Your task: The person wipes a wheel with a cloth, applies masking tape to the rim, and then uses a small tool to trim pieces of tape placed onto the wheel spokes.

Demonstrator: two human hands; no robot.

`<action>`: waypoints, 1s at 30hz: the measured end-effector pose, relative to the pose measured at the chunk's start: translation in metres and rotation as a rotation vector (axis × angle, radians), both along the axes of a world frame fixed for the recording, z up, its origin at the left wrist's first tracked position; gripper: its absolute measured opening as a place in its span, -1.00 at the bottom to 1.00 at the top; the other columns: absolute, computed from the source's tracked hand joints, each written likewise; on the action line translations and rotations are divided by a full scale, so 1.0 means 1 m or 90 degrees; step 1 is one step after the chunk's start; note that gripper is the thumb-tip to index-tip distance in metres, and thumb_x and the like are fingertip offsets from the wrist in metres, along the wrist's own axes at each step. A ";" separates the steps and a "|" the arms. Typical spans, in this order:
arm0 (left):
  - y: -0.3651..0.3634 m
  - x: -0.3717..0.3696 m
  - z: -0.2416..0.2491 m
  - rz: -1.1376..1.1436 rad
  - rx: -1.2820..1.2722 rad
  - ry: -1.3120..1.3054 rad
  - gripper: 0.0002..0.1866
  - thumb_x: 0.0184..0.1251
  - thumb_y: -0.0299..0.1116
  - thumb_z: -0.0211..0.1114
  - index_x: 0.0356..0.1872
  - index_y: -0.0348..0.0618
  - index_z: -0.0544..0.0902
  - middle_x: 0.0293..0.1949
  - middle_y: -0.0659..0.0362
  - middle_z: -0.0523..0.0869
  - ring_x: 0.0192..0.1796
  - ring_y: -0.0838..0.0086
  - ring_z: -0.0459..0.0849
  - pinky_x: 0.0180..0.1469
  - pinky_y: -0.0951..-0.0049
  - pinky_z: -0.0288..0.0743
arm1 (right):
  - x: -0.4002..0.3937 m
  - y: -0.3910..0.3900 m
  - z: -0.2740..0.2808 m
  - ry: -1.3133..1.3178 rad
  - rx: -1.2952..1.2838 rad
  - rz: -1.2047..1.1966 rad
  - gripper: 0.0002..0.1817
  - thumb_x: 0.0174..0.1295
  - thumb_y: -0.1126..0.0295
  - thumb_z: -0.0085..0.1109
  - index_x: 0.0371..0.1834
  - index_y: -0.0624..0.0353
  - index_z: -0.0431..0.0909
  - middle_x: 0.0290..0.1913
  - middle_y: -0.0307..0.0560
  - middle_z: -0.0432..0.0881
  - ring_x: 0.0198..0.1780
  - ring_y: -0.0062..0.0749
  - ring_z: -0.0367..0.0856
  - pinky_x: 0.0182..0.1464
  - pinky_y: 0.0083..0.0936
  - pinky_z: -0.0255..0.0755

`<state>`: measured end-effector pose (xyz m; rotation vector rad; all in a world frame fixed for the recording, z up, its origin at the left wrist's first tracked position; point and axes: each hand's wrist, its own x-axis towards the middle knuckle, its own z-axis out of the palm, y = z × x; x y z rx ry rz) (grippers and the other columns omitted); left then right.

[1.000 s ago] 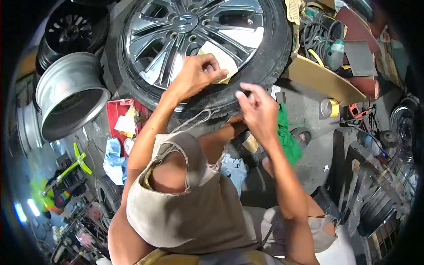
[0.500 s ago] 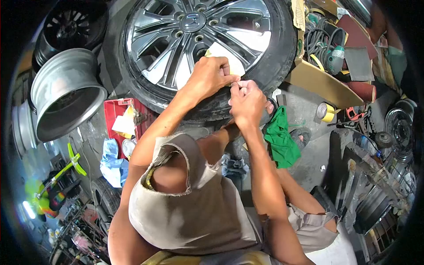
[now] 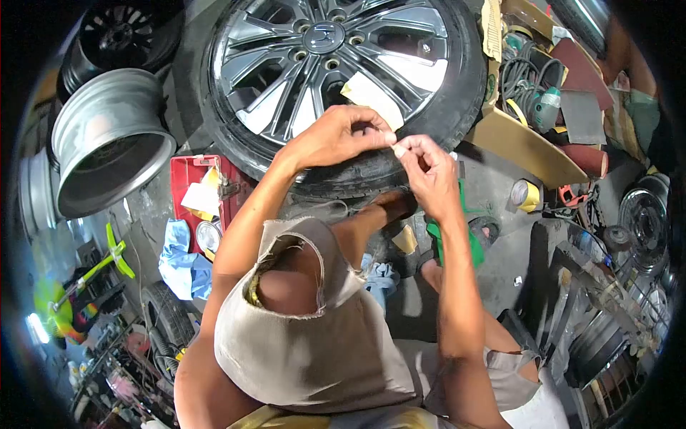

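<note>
Thin pale-yellow paper sheet [image 3: 373,98] on silver alloy wheel [image 3: 321,53]: judged light, floppy, tearable; edge pinched by left hand [image 3: 336,136], right hand [image 3: 427,168] fingertips closed beside it, hold at edge advised

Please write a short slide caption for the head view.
Both hands, left and right, meet fingertip to fingertip before an alloy wheel.

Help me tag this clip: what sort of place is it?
Probably a wheel repair workshop: an alloy wheel with tyre lies before the person, bare rims are piled at the side, and a power tool lies nearby.
</note>
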<state>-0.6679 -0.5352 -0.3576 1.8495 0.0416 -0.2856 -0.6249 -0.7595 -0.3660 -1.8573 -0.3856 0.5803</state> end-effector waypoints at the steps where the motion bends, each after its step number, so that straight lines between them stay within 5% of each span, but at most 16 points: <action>1: 0.000 -0.001 0.012 -0.031 0.070 0.035 -0.73 0.45 -0.21 0.49 -0.12 -0.25 0.80 -0.24 0.23 0.76 -0.21 0.61 0.58 -0.16 0.51 0.46 | 0.007 0.002 0.003 -0.017 -0.018 0.017 -0.85 0.41 0.34 0.34 -0.17 0.20 0.71 -0.51 -0.19 0.59 -0.48 -0.53 0.47 -0.36 -0.45 0.39; 4: -0.007 -0.005 0.007 0.003 0.079 0.009 -0.75 0.42 -0.26 0.50 -0.17 -0.29 0.79 -0.33 0.20 0.74 -0.29 0.60 0.55 -0.24 0.47 0.46 | 0.013 0.009 -0.002 -0.035 -0.046 0.026 -0.87 0.37 0.37 0.35 -0.18 0.20 0.71 -0.43 -0.10 0.66 -0.46 -0.39 0.55 -0.34 -0.35 0.44; 10: -0.037 -0.010 0.010 0.204 0.238 0.061 -0.77 0.29 -0.34 0.49 -0.33 -0.38 0.77 -0.52 -0.09 0.74 -0.48 0.18 0.75 -0.32 0.23 0.60 | 0.001 0.024 -0.015 -0.277 -0.095 -0.109 -0.91 0.33 0.45 0.35 -0.28 0.21 0.65 -0.37 -0.01 0.59 -0.39 -0.11 0.60 -0.28 -0.18 0.49; 17: -0.044 -0.011 0.004 0.276 0.134 0.065 -0.75 0.35 -0.33 0.49 -0.36 -0.37 0.78 -0.61 0.03 0.68 -0.55 0.54 0.62 -0.39 0.40 0.51 | 0.010 0.016 -0.015 -0.209 -0.005 -0.173 -0.95 0.35 0.52 0.33 -0.21 0.26 0.69 -0.35 -0.04 0.64 -0.43 -0.33 0.61 -0.34 -0.36 0.51; 19: -0.046 -0.011 0.002 0.261 0.130 0.053 -0.71 0.41 -0.19 0.50 -0.27 -0.28 0.82 -0.65 0.32 0.56 -0.54 0.68 0.42 -0.48 0.44 0.36 | 0.009 0.013 -0.015 -0.164 -0.015 -0.177 -0.94 0.36 0.51 0.34 -0.20 0.28 0.69 -0.34 -0.05 0.66 -0.44 -0.40 0.61 -0.34 -0.41 0.52; 25: -0.051 -0.010 -0.006 0.282 0.183 0.012 -0.71 0.41 -0.21 0.49 -0.28 -0.29 0.82 -0.68 0.23 0.58 -0.59 0.64 0.44 -0.50 0.42 0.36 | 0.010 0.016 -0.012 -0.181 -0.008 -0.141 -0.91 0.34 0.47 0.38 -0.26 0.28 0.70 -0.38 -0.05 0.64 -0.45 -0.37 0.61 -0.34 -0.38 0.51; 30: -0.052 -0.006 -0.008 0.296 0.213 -0.022 -0.71 0.39 -0.22 0.49 -0.29 -0.32 0.81 -0.67 0.09 0.61 -0.61 0.51 0.52 -0.46 0.36 0.44 | 0.012 0.020 -0.010 -0.250 -0.103 -0.109 -0.83 0.26 0.36 0.46 -0.33 0.23 0.71 -0.39 -0.03 0.67 -0.39 -0.14 0.68 -0.28 -0.22 0.52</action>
